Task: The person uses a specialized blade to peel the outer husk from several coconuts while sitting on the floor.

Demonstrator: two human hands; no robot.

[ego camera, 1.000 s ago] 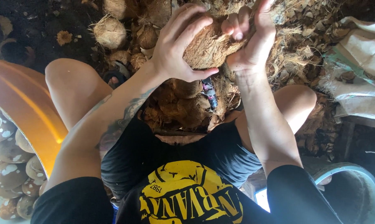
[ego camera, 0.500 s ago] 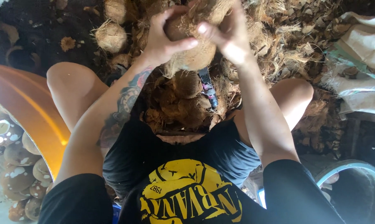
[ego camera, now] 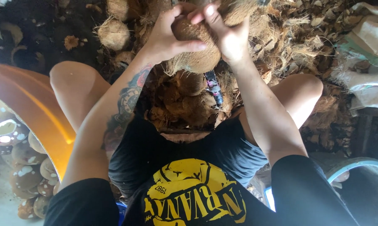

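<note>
I am seated with both arms stretched forward, holding a brown fibrous coconut point(ego camera: 197, 52) between my knees. My left hand point(ego camera: 168, 35) grips its left side with the thumb laid across its front. My right hand point(ego camera: 224, 31) clasps its top right, fingers curled over the husk. Loose fibres hang from the bottom of the coconut. Beneath it lies a heap of torn husk pieces point(ego camera: 185, 100), with a small blue and pink tool point(ego camera: 214, 90) partly hidden among them.
An orange tub point(ego camera: 34, 113) at the left holds several husked coconuts in water point(ego camera: 17, 163). More coconuts point(ego camera: 113, 33) lie at the top. Dry husk litter point(ego camera: 306, 37) covers the ground to the right, beside white sacks point(ego camera: 369, 50). A round metal rim point(ego camera: 356, 165) is at the lower right.
Both hands have turned the coconut and lifted it slightly away from me. My right hand has shifted its hold over the top, and my left thumb now lies across the front.
</note>
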